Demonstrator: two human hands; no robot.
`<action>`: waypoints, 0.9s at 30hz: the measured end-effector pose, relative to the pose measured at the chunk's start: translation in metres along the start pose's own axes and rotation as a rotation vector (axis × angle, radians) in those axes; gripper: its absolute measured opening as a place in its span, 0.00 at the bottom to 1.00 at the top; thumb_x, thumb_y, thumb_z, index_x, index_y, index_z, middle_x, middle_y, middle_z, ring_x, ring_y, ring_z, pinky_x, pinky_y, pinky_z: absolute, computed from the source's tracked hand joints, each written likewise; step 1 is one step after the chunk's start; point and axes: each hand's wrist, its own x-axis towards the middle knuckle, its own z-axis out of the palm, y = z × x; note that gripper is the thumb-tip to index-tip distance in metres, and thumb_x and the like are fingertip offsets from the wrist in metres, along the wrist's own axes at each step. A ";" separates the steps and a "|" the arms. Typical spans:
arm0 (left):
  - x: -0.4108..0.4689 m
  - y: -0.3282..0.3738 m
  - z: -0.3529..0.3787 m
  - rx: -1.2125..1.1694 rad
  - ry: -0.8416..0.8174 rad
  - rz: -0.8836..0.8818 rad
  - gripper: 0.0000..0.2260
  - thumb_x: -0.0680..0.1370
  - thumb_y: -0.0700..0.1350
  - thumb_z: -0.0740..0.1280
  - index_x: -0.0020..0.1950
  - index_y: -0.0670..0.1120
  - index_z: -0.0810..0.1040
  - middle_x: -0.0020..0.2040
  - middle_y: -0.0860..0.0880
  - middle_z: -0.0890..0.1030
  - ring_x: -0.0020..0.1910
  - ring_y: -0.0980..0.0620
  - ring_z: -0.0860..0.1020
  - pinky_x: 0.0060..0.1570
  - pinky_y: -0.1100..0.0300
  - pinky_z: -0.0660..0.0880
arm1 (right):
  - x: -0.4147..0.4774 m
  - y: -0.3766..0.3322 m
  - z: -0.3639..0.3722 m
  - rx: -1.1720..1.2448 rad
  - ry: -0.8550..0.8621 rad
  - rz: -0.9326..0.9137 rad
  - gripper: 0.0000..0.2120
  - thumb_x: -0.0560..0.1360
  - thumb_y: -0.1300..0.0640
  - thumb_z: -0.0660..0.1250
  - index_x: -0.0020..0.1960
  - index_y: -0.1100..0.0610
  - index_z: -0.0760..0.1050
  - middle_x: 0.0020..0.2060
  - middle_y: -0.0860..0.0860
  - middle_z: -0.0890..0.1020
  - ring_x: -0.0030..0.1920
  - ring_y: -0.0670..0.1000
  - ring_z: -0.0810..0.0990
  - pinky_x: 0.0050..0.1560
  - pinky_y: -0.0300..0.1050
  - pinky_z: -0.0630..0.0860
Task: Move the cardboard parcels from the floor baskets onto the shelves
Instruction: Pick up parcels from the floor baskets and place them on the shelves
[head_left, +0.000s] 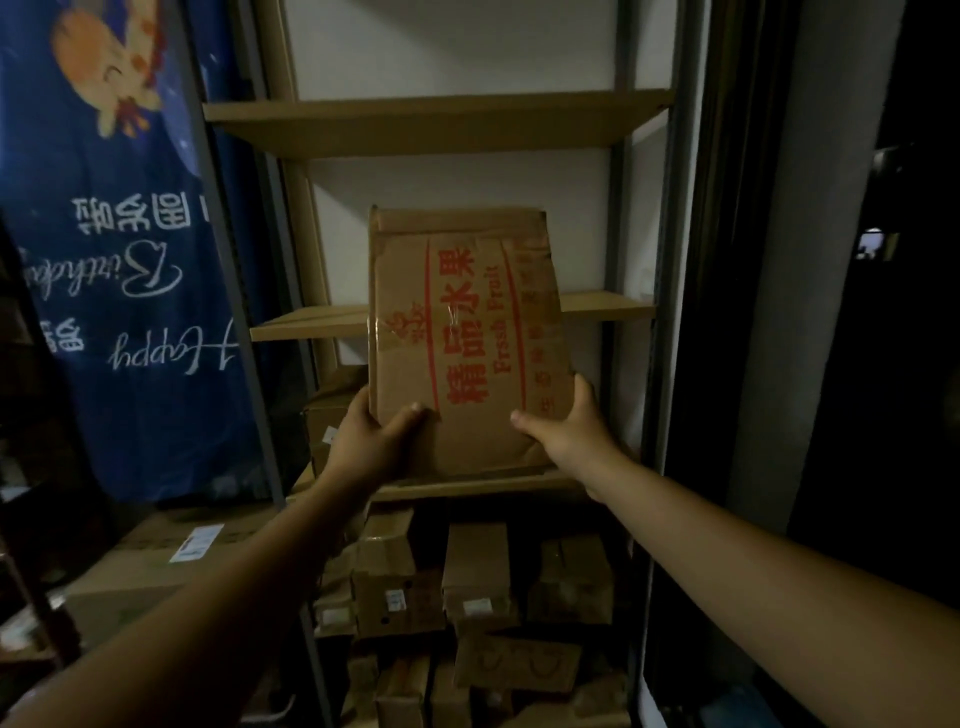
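A brown cardboard parcel (462, 338) with red "Fresh Fruit" print stands on end in front of the shelf unit. Its lower edge is at the wooden shelf board (467, 488). My left hand (371, 441) grips its lower left corner, thumb across the front. My right hand (566, 431) grips the lower right corner the same way. The parcel's top reaches above the shelf board (608, 304) behind it. No floor basket is in view.
Another box (332, 415) sits on the same shelf, left of the parcel. Several cardboard parcels (467, 582) fill the shelves below. A higher shelf board (436, 122) is bare. A blue birthday banner (119, 249) hangs at the left, large flat cartons (171, 556) beneath it.
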 end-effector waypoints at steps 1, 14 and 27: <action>0.001 0.011 -0.005 -0.018 0.000 0.019 0.28 0.74 0.54 0.69 0.71 0.52 0.64 0.54 0.55 0.74 0.47 0.55 0.76 0.39 0.58 0.77 | -0.001 -0.010 -0.001 0.012 0.007 -0.029 0.45 0.72 0.49 0.74 0.79 0.48 0.47 0.70 0.50 0.70 0.70 0.54 0.69 0.67 0.54 0.68; 0.013 0.072 -0.047 -0.280 0.059 0.075 0.14 0.82 0.55 0.54 0.62 0.50 0.71 0.58 0.50 0.75 0.52 0.52 0.75 0.43 0.55 0.74 | -0.006 -0.068 0.003 0.180 0.101 -0.293 0.44 0.73 0.50 0.73 0.78 0.47 0.48 0.70 0.49 0.69 0.70 0.52 0.68 0.68 0.55 0.69; 0.031 0.064 -0.067 -0.256 -0.192 -0.059 0.27 0.75 0.69 0.48 0.55 0.51 0.75 0.55 0.41 0.79 0.52 0.44 0.79 0.45 0.51 0.76 | 0.000 -0.067 0.009 0.265 0.087 -0.337 0.35 0.74 0.50 0.71 0.76 0.50 0.58 0.64 0.49 0.75 0.63 0.51 0.75 0.62 0.54 0.75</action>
